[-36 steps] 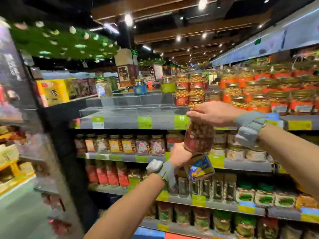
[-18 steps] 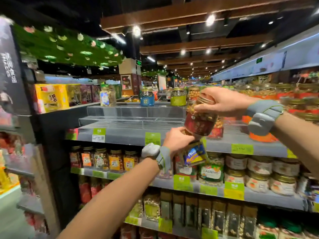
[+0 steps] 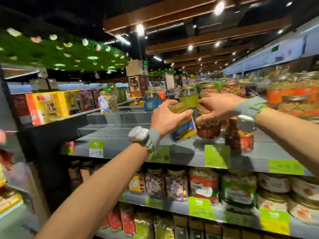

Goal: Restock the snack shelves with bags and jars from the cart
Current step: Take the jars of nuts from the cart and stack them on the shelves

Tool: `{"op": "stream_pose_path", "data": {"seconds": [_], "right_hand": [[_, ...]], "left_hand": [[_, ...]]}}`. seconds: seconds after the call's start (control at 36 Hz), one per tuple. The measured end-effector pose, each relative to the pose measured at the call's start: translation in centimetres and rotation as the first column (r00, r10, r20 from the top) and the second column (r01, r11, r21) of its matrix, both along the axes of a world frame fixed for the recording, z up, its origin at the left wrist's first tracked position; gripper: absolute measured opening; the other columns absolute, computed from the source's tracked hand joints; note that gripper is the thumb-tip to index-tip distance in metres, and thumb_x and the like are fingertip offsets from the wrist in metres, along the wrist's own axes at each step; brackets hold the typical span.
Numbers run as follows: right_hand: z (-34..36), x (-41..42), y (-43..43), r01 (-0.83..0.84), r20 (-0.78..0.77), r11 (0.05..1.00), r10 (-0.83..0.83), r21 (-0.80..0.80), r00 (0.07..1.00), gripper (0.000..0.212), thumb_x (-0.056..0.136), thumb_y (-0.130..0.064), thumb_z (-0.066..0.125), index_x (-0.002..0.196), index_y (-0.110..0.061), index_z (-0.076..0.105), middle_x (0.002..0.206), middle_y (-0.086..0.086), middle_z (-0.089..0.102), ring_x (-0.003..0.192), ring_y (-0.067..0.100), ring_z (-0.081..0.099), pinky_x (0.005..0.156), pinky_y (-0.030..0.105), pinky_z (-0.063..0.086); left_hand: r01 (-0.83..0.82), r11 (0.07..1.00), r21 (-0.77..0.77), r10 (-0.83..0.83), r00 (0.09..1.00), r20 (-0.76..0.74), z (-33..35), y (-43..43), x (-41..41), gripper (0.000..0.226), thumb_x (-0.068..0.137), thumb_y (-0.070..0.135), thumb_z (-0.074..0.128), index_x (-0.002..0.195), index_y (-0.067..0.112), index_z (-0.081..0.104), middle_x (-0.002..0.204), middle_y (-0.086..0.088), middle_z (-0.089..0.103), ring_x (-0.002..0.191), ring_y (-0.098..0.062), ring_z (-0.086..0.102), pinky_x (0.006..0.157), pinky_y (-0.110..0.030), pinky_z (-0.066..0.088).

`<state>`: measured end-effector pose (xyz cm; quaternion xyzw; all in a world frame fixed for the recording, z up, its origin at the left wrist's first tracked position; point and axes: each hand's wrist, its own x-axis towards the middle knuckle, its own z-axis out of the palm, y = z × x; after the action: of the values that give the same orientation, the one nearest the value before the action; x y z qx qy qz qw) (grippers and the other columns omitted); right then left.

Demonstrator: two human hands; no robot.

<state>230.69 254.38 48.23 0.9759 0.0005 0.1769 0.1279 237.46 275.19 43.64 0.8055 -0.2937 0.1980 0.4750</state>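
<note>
My left hand (image 3: 166, 118) grips a jar with a gold lid and a blue and yellow label (image 3: 183, 131), tilted just above the grey upper shelf (image 3: 120, 144). My right hand (image 3: 218, 106) grips the gold lid of a nut jar with a red label (image 3: 208, 129), which stands upright at the shelf surface right beside the first jar. Whether the red jar's base touches the shelf I cannot tell. Another red-labelled nut jar (image 3: 241, 137) stands on the shelf just right of it.
Bare grey shelf stretches left of my hands. Behind stand single jars (image 3: 107, 102) (image 3: 151, 101) (image 3: 189, 98) and boxes (image 3: 50, 106) on the top tier. More nut jars (image 3: 293, 100) crowd the right. Lower shelves hold jars (image 3: 203, 185) and bags (image 3: 127, 219).
Both hands have risen and reached forward over the upper shelf. The red-label jar came down from its tilt to upright at the shelf, and the blue-label jar rose beside it.
</note>
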Motion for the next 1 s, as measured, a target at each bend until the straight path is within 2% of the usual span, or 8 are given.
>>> {"op": "stream_pose_path", "data": {"seconds": [0.11,0.22,0.39,0.5,0.64,0.72,0.92,1.0], "right_hand": [[-1.4,1.7,-0.5,0.031,-0.078,0.999,-0.034,-0.034,0.996,0.113,0.048,-0.107,0.026,0.124,-0.028,0.052,0.112,0.001,0.06,0.103,0.028,0.061,0.084,0.045,0.054],[-2.5,2.2,-1.3,0.043,-0.153,0.998,-0.048,-0.036,0.987,0.092,0.057,-0.102,0.037,0.108,-0.028,0.052,0.094,-0.001,0.062,0.081,0.022,0.059,0.074,0.041,0.054],[-2.2,2.4,-1.9,0.061,-0.182,0.998,-0.06,-0.002,0.982,0.117,0.053,-0.103,0.039,0.143,-0.027,0.046,0.075,-0.015,0.052,0.079,0.019,0.057,0.072,0.036,0.049],[-2.4,2.9,-2.3,0.084,-0.188,0.994,-0.07,0.067,0.98,0.131,0.043,-0.107,0.04,0.144,-0.024,0.044,0.087,-0.01,0.059,0.081,0.017,0.056,0.071,0.031,0.044],[-2.4,3.0,-2.1,0.119,-0.17,0.989,-0.104,0.083,0.98,0.095,0.072,-0.082,0.057,0.139,-0.014,0.051,0.074,-0.01,0.058,0.068,0.009,0.055,0.061,0.03,0.044],[-2.3,3.1,-2.4,0.13,-0.183,0.988,-0.113,0.085,0.977,0.101,0.068,-0.088,0.054,0.139,-0.016,0.053,0.085,-0.001,0.072,0.077,0.014,0.065,0.071,0.034,0.054],[-2.0,2.6,-3.0,0.188,-0.202,0.978,-0.165,0.096,0.965,0.109,0.059,-0.094,0.053,0.138,-0.019,0.051,0.117,0.001,0.068,0.099,0.02,0.064,0.089,0.039,0.054],[0.5,1.4,-3.0,0.189,-0.105,0.971,-0.175,0.144,0.979,0.091,0.069,-0.082,0.056,0.137,-0.021,0.054,0.124,-0.001,0.066,0.1,0.017,0.062,0.089,0.033,0.052]], "left_hand": [[0.027,0.996,0.082,-0.033,0.997,0.074,-0.6,-0.9,1.1,0.07,0.067,0.069,0.079,0.125,0.033,0.063,0.119,0.008,0.07,0.11,-0.011,0.064,0.098,-0.036,0.053],[0.045,0.995,0.091,-0.053,0.995,0.085,-1.0,-1.8,1.9,0.071,0.066,0.072,0.077,0.123,0.034,0.063,0.119,0.01,0.07,0.109,-0.011,0.064,0.097,-0.036,0.053],[0.096,0.993,0.073,-0.103,0.989,0.101,-0.1,-2.1,2.7,0.07,0.071,0.065,0.08,0.128,0.029,0.063,0.122,0.009,0.068,0.106,-0.007,0.06,0.088,-0.021,0.047],[0.13,0.989,0.072,-0.137,0.985,0.106,0.3,-2.5,3.4,0.07,0.07,0.067,0.079,0.128,0.03,0.063,0.124,0.007,0.067,0.114,-0.012,0.061,0.099,-0.034,0.052],[0.17,0.981,0.098,-0.181,0.976,0.119,0.9,-3.1,4.4,0.07,0.071,0.068,0.078,0.128,0.03,0.061,0.125,0.007,0.066,0.115,-0.012,0.06,0.099,-0.035,0.051],[0.211,0.972,0.105,-0.221,0.97,0.099,1.5,-3.5,4.9,0.076,0.072,0.063,0.08,0.132,0.026,0.052,0.126,0.004,0.06,0.116,-0.017,0.056,0.096,-0.031,0.047],[0.286,0.955,0.082,-0.293,0.952,0.085,2.3,-4.1,5.7,0.076,0.068,0.066,0.082,0.118,0.024,0.042,0.109,0.007,0.056,0.096,-0.016,0.057,0.082,-0.033,0.048],[0.319,0.944,0.083,-0.327,0.939,0.111,3.1,-4.1,6.1,0.075,0.065,0.069,0.081,0.114,0.024,0.046,0.103,0.01,0.057,0.093,-0.013,0.059,0.08,-0.032,0.05]]}}
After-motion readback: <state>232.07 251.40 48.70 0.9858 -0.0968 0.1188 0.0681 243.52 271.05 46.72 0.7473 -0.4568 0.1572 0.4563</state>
